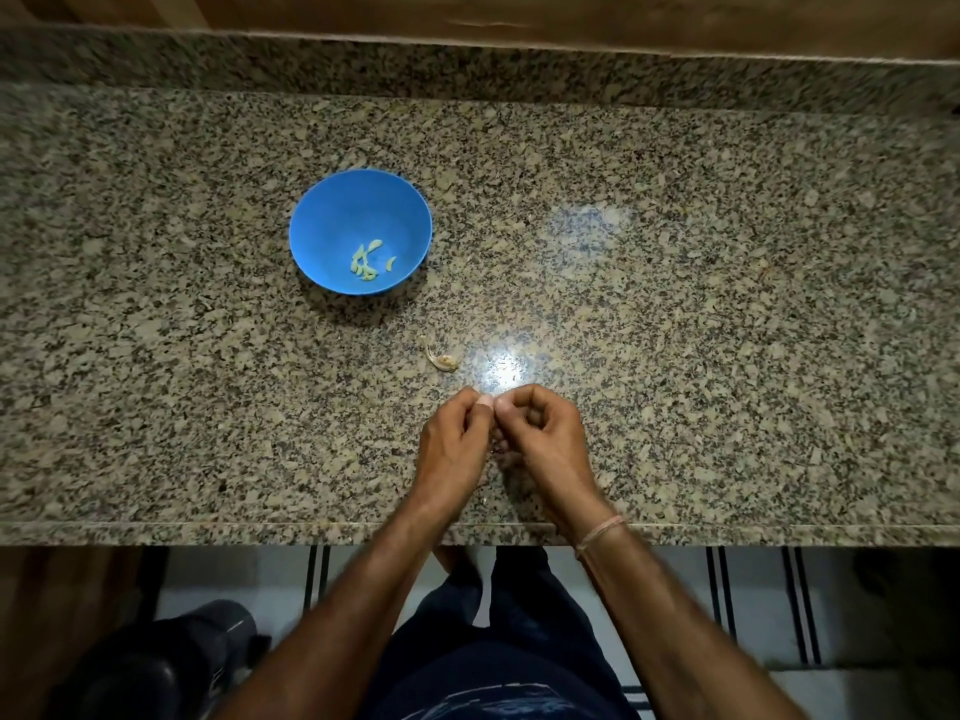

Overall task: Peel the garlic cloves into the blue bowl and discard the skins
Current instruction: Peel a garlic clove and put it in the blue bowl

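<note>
Touching, left hand [451, 440], right hand [546, 434], hold unclear, one blue bowl [332, 220], six cloves [367, 272], one skin [442, 359]

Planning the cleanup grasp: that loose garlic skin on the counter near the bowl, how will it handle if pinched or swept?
The garlic skin looks thin and curled, so probably very light and floppy. The granite counter under it is glossy, so a push would likely slide it, not roll it. Its low profile may make pinching fiddly.
</note>
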Motion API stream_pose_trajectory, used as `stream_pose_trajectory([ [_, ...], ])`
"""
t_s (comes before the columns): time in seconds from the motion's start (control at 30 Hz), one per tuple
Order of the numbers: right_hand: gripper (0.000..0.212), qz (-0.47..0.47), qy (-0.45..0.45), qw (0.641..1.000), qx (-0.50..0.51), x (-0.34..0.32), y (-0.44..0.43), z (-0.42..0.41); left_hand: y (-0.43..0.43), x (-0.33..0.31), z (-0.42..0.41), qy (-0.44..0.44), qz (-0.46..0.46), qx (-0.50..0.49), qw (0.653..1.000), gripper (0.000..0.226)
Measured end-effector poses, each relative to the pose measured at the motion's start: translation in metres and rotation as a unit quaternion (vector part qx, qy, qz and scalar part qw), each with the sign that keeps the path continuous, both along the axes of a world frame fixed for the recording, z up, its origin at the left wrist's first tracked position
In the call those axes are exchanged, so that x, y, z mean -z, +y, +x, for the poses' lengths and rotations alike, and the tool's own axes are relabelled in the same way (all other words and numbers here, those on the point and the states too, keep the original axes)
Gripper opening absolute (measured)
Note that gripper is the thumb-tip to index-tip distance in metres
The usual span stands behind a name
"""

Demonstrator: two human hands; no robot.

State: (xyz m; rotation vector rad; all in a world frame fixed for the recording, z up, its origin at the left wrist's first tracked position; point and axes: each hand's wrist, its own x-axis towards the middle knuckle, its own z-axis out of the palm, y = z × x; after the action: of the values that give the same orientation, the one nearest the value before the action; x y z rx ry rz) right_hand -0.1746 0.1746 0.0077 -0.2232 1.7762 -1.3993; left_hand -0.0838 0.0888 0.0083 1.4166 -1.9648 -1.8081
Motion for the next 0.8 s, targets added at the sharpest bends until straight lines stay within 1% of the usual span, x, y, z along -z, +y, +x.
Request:
stream_pose_trajectory([
  [0.03,0.007,-0.012,0.011,1.0,-0.007,0.0,0.0,-0.003,-0.001,0.001,0.001,0.006,0.001,-0.01,1.0,0.029],
  [0.1,0.009,-0.017,0.014,1.0,-0.016,-0.004,0.001,-0.008,-0.004,0.003,0.003,0.017,-0.001,-0.029,0.999,0.028],
  [0.27,0.009,-0.016,-0.011,0.999,0.034,-0.01,-0.003,-0.006,-0.007,-0.001,0.003,0.035,-0.023,-0.057,0.998,0.012],
  [0.37,0.009,-0.018,-0.01,0.999,0.048,-0.011,-0.003,-0.006,-0.007,-0.004,0.004,0.057,-0.015,-0.063,0.996,0.004],
  [0.47,0.009,-0.032,-0.017,0.998,0.058,-0.013,-0.003,-0.007,-0.005,-0.008,0.005,0.072,-0.01,-0.07,0.995,0.006],
  [0.63,0.009,-0.03,0.016,0.998,0.051,-0.01,-0.002,-0.006,-0.004,-0.012,0.003,0.076,0.0,-0.094,0.993,0.005],
  [0.7,0.009,-0.042,0.002,0.998,0.053,-0.011,-0.002,-0.006,-0.005,-0.011,0.003,0.074,-0.004,-0.092,0.993,0.003],
  [0.8,0.009,-0.046,-0.038,0.995,0.074,-0.011,-0.002,-0.005,-0.005,-0.008,0.0,0.06,-0.01,-0.088,0.994,0.006],
])
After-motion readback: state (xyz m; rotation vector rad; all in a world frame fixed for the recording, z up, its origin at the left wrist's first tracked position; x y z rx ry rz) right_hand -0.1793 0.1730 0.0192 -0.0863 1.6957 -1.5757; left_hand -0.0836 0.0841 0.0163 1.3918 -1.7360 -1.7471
